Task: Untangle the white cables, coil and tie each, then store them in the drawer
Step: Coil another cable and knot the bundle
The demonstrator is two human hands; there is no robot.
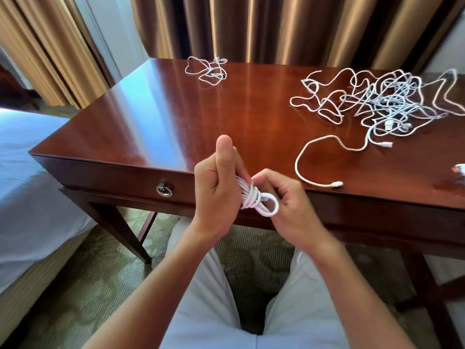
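Note:
My left hand (217, 187) grips a coiled white cable (254, 200) in front of the desk's front edge, thumb pointing up. My right hand (289, 197) pinches the wrap of cable wound round the coil's middle; a loop sticks out toward it. A large tangle of white cables (382, 102) lies on the desk at the right, with one loose end (337, 183) curving to the front edge. A small loose cable (207, 70) lies at the back of the desk. The drawer (120, 176) with its ring pull (164, 191) is shut, left of my hands.
The glossy wooden desk (156, 114) stands before bronze curtains (276, 26). A bed with white sheets (27, 187) is close on the left. A small white object (459, 171) is cut off at the right edge. My legs are under the desk.

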